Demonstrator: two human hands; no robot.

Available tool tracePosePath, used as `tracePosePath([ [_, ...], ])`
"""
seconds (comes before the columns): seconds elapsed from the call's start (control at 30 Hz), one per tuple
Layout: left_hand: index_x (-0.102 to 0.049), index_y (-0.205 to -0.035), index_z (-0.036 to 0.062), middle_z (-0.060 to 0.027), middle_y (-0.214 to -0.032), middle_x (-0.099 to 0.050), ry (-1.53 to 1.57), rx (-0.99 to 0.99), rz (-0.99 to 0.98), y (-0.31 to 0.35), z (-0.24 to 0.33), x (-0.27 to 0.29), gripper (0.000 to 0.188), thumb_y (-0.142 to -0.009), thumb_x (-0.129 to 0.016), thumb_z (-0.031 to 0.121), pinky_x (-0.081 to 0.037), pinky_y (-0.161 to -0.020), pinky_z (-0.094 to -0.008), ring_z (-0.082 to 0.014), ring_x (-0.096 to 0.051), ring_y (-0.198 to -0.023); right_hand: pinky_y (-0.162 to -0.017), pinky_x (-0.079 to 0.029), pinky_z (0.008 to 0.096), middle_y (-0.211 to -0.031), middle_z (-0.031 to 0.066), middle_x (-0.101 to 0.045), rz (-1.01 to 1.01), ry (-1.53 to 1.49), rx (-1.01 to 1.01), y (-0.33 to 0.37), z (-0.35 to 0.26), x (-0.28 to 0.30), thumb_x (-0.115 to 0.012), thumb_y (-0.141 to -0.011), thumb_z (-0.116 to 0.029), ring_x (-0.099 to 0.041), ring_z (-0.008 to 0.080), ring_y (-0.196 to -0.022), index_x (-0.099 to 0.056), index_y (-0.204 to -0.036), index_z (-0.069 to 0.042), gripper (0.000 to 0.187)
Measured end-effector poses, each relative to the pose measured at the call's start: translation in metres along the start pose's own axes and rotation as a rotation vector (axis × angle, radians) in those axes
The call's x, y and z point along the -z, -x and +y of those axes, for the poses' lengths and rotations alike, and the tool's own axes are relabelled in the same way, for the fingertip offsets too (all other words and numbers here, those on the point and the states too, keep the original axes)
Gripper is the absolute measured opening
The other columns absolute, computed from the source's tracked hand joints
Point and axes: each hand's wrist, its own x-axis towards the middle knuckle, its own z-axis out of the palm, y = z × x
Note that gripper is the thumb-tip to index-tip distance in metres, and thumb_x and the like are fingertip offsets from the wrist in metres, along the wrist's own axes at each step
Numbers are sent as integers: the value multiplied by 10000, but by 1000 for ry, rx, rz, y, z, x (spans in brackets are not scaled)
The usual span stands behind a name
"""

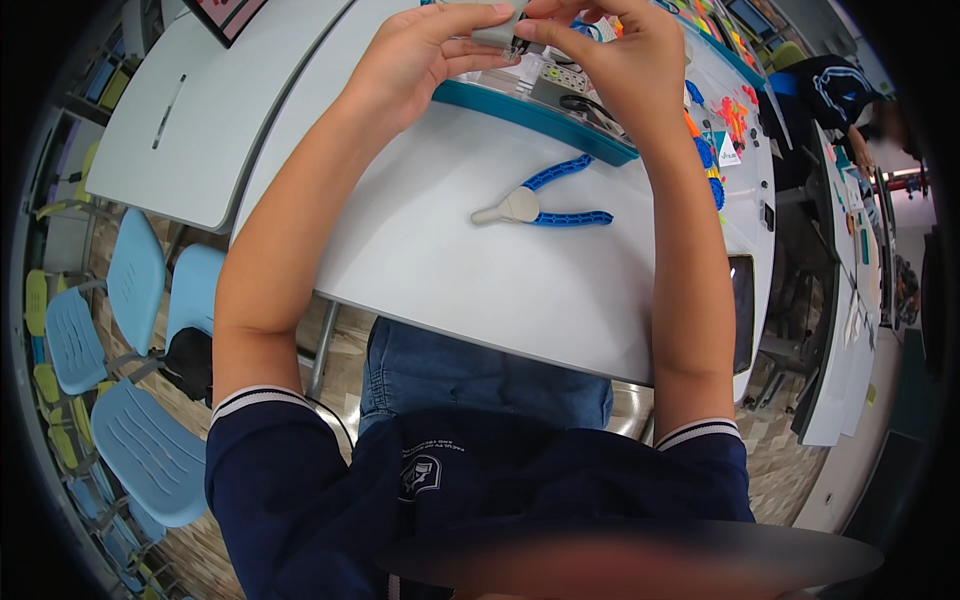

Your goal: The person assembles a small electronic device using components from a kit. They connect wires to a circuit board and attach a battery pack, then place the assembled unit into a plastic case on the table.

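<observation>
Above the near side of a teal-rimmed tray [540,122], my left hand [412,62] is closed on a light grey plastic block [494,36], with its thumb on top and its fingers below. A small black cable plug [522,46] sits between the thumb and fingers of my right hand [625,55], right at the block's end. Whether the plug is inside the block cannot be made out. Grey parts and a black cable [590,104] lie in the tray. On the white table [430,230] nearer me rests a plier-like tool with blue handles [570,218] and a grey head [515,207].
Blue, orange and pink plastic pieces [735,118] lie right of the tray beside a small white card [722,150]. A dark tablet-like device [742,310] is at the table's right edge. Light blue chairs [150,450] stand left. Another person [835,95] works at the far right.
</observation>
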Motion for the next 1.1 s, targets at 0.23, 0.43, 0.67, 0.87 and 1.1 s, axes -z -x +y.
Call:
tracePosePath([
  [0.23, -660, -1124, 37, -104, -1111, -720, -20, -88, -30, -2, -3, 4, 282, -966, -713, 264, -560, -973, -314, -188, -715, -1050, -766, -538, 254, -991, 109, -734, -26, -204, -364, -8, 2, 4, -916, -749, -150, -678, 148, -853, -696, -1053, 29, 416],
  [0.43, -662, -1152, 39, -82, -1093, -720, -22, -104, 2, -1, -4, 1, 314, -963, -722, 281, -538, -1001, -320, -160, -705, -1033, -777, -557, 241, -950, 126, -756, -214, -396, -522, -11, -4, 20, -870, -811, -149, -712, 148, -850, -700, -1107, 77, 410],
  [0.67, -440, -1435, 1, -151, -1151, -693, 29, 59, 43, -5, -3, 0, 562, -959, -710, 129, -548, -990, -366, -225, -697, -1078, -757, -556, 244, -1062, 131, -740, -198, -68, -257, -8, 5, 12, -809, -878, -168, -691, 133, -905, -661, -1290, 63, 495],
  [0.87, -591, -1318, 1, -107, -1124, -698, -112, -33, -47, 0, -6, -1, 521, -951, -737, 341, -503, -1044, -322, -199, -676, -1105, -749, -566, 252, -1165, 113, -672, -155, -56, -190, -5, 4, 4, -773, -913, -167, -666, 131, -908, -651, -1311, 43, 466],
  [1.1, -582, -1283, -9, -140, -1145, -687, -53, -27, -55, -1, -5, 2, 489, -953, -736, 318, -503, -1053, -327, -249, -697, -1104, -705, -566, 241, -1098, 111, -677, -23, -376, -384, -7, 3, -1, -789, -899, -111, -664, 113, -820, -691, -1138, 53, 306],
])
